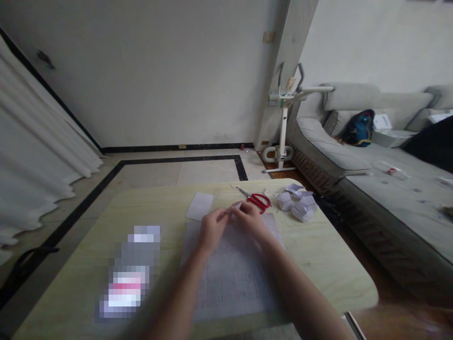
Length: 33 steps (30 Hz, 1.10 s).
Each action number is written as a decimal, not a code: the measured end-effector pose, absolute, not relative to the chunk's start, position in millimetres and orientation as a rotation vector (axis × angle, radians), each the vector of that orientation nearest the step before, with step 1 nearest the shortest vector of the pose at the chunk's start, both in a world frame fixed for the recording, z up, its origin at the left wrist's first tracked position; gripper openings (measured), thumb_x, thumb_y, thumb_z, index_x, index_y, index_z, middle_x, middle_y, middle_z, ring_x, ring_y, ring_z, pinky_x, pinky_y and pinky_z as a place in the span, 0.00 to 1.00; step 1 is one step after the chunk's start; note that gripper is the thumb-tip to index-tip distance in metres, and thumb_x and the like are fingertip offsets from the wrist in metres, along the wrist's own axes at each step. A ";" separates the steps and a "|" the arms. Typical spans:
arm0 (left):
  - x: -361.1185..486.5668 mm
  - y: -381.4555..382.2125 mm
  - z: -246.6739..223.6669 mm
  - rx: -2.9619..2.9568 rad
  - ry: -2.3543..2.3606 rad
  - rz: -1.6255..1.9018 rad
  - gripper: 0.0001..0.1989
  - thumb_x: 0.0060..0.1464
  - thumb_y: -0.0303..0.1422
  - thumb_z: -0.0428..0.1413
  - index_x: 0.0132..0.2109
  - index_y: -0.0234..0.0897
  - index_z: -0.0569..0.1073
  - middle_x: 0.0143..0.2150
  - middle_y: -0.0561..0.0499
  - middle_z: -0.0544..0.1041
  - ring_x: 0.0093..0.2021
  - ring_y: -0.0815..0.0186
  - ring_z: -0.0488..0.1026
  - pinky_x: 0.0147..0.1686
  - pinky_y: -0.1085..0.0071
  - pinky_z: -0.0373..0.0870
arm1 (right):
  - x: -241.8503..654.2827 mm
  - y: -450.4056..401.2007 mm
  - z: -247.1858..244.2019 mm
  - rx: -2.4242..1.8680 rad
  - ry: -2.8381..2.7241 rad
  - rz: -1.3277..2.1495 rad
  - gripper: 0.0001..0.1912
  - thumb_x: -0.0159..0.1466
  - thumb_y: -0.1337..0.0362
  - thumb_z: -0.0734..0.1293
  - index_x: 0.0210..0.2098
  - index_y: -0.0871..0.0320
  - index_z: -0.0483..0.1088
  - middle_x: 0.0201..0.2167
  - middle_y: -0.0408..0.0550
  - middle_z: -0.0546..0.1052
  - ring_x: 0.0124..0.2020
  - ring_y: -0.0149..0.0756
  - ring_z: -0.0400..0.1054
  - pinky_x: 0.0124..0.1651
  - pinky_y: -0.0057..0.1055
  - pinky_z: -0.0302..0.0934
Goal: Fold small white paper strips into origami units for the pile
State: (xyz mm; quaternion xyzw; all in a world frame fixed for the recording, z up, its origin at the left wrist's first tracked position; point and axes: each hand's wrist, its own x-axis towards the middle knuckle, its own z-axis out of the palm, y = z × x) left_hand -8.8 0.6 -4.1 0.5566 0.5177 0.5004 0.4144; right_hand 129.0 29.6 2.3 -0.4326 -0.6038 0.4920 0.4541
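My left hand (212, 228) and my right hand (250, 219) meet over the table, fingertips pinched together on a small white piece of paper (238, 206). Most of that piece is hidden by my fingers. Beneath my forearms lies a large printed sheet of paper (233, 288). A blank white paper rectangle (200, 206) rests just beyond my left hand. Scissors with red handles (261, 202) lie beyond my right hand. To their right sit several folded white paper pieces (297, 204) in a loose group.
On the left of the pale wooden table (85, 264) is a pixelated upright-lying item (129, 274), perhaps a screen. A grey sofa (392, 198) with a dark blue bag (360, 127) stands right. White exercise equipment (283, 123) is by the wall; a white curtain (35, 156) hangs left.
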 end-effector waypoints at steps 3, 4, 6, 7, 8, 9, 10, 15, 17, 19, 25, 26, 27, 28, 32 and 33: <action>-8.3 0.8 -4.0 1.365 1.277 1.251 0.14 0.51 0.37 0.55 0.41 0.33 0.77 0.37 0.46 0.79 0.36 0.61 0.76 0.36 0.69 0.72 | 129.2 29.6 2.9 -1.073 -1.482 1.219 0.10 0.57 0.59 0.65 0.32 0.60 0.71 0.26 0.45 0.75 0.27 0.32 0.68 0.30 0.27 0.60; -8.1 0.8 -3.5 1.353 1.263 1.248 0.14 0.51 0.37 0.55 0.41 0.33 0.77 0.37 0.46 0.79 0.36 0.61 0.76 0.36 0.69 0.72 | 129.4 29.5 3.5 -1.068 -1.480 1.226 0.10 0.57 0.59 0.65 0.31 0.60 0.71 0.25 0.45 0.75 0.27 0.33 0.68 0.31 0.28 0.61; -7.8 0.6 -1.6 1.316 1.240 1.244 0.14 0.51 0.38 0.55 0.40 0.32 0.77 0.35 0.46 0.80 0.34 0.62 0.76 0.34 0.70 0.72 | 130.0 29.6 4.8 -1.046 -1.491 1.235 0.09 0.57 0.59 0.65 0.30 0.60 0.71 0.26 0.46 0.75 0.28 0.33 0.68 0.32 0.28 0.61; -7.7 0.6 -0.3 1.296 1.232 1.243 0.14 0.50 0.38 0.56 0.39 0.32 0.77 0.34 0.47 0.80 0.33 0.63 0.76 0.33 0.71 0.72 | 130.4 29.6 5.2 -1.035 -1.497 1.233 0.09 0.57 0.59 0.65 0.30 0.60 0.71 0.27 0.46 0.75 0.29 0.33 0.69 0.33 0.29 0.62; -7.7 0.6 1.1 1.282 1.227 1.242 0.14 0.50 0.38 0.56 0.39 0.32 0.77 0.34 0.47 0.80 0.32 0.63 0.76 0.33 0.71 0.72 | 130.7 29.6 5.5 -1.027 -1.503 1.229 0.09 0.57 0.59 0.65 0.30 0.59 0.72 0.27 0.46 0.75 0.29 0.34 0.69 0.33 0.29 0.62; -7.7 0.6 2.5 1.275 1.226 1.239 0.14 0.50 0.38 0.56 0.39 0.32 0.77 0.33 0.47 0.80 0.32 0.64 0.76 0.32 0.72 0.72 | 130.9 29.6 5.6 -1.020 -1.509 1.226 0.09 0.57 0.59 0.65 0.31 0.59 0.72 0.27 0.46 0.75 0.29 0.33 0.69 0.33 0.29 0.61; -7.8 0.8 3.8 1.274 1.229 1.235 0.14 0.50 0.38 0.56 0.38 0.32 0.77 0.33 0.48 0.80 0.32 0.64 0.76 0.32 0.72 0.71 | 131.1 29.5 5.4 -1.013 -1.511 1.223 0.09 0.57 0.59 0.65 0.31 0.59 0.72 0.28 0.46 0.75 0.29 0.33 0.69 0.33 0.29 0.61; -7.5 1.4 8.5 1.232 1.223 1.212 0.14 0.48 0.38 0.58 0.37 0.31 0.78 0.31 0.48 0.80 0.31 0.63 0.76 0.32 0.71 0.72 | 131.5 28.8 3.4 -1.015 -1.513 1.215 0.09 0.58 0.59 0.65 0.32 0.58 0.72 0.27 0.45 0.75 0.29 0.33 0.68 0.33 0.29 0.61; -7.0 1.2 9.7 1.192 1.194 1.207 0.14 0.48 0.38 0.58 0.38 0.31 0.77 0.33 0.47 0.80 0.32 0.63 0.76 0.34 0.70 0.72 | 131.7 28.6 3.2 -1.014 -1.500 1.220 0.09 0.58 0.59 0.65 0.32 0.58 0.72 0.28 0.45 0.75 0.29 0.33 0.68 0.33 0.29 0.61; -6.9 0.8 10.4 1.163 1.160 1.197 0.15 0.48 0.38 0.58 0.40 0.32 0.77 0.36 0.47 0.80 0.35 0.63 0.76 0.36 0.69 0.72 | 132.0 28.6 3.5 -1.007 -1.498 1.217 0.09 0.58 0.59 0.65 0.32 0.58 0.72 0.28 0.45 0.75 0.30 0.33 0.68 0.33 0.29 0.61; -9.3 2.1 7.6 1.152 1.179 1.225 0.15 0.49 0.39 0.58 0.39 0.32 0.78 0.37 0.47 0.79 0.35 0.62 0.76 0.36 0.69 0.73 | 131.6 28.3 5.9 -1.066 -1.543 1.155 0.11 0.58 0.58 0.64 0.33 0.59 0.73 0.28 0.46 0.75 0.29 0.33 0.67 0.33 0.28 0.59; -9.8 2.5 6.9 1.152 1.176 1.232 0.15 0.49 0.39 0.58 0.39 0.32 0.78 0.37 0.47 0.79 0.35 0.62 0.76 0.36 0.69 0.73 | 131.4 28.3 6.1 -1.072 -1.535 1.158 0.11 0.58 0.58 0.64 0.32 0.59 0.72 0.27 0.45 0.74 0.29 0.33 0.67 0.33 0.28 0.59; -10.1 2.8 6.4 1.142 1.167 1.239 0.14 0.48 0.39 0.58 0.38 0.32 0.78 0.37 0.47 0.79 0.35 0.62 0.76 0.36 0.69 0.73 | 131.2 28.3 6.2 -1.080 -1.522 1.158 0.11 0.58 0.58 0.64 0.31 0.59 0.72 0.27 0.45 0.74 0.29 0.33 0.66 0.33 0.27 0.59; -10.4 3.1 6.0 1.123 1.153 1.244 0.14 0.48 0.39 0.58 0.38 0.32 0.78 0.36 0.47 0.79 0.35 0.62 0.76 0.36 0.69 0.73 | 131.1 28.3 6.1 -1.090 -1.509 1.157 0.11 0.58 0.58 0.64 0.30 0.60 0.72 0.26 0.44 0.73 0.29 0.32 0.66 0.32 0.27 0.58; -10.7 4.1 3.3 1.015 1.115 1.271 0.14 0.46 0.38 0.60 0.36 0.32 0.78 0.36 0.47 0.79 0.33 0.63 0.76 0.36 0.68 0.73 | 131.6 28.6 4.7 -1.118 -1.511 1.142 0.12 0.58 0.57 0.64 0.25 0.59 0.68 0.21 0.41 0.68 0.24 0.30 0.61 0.27 0.25 0.54; -10.7 4.5 2.2 0.992 1.112 1.277 0.13 0.46 0.38 0.60 0.36 0.32 0.78 0.36 0.47 0.79 0.33 0.64 0.76 0.36 0.68 0.73 | 131.8 28.6 4.4 -1.114 -1.524 1.138 0.13 0.58 0.57 0.64 0.24 0.59 0.68 0.21 0.41 0.68 0.24 0.29 0.60 0.26 0.25 0.53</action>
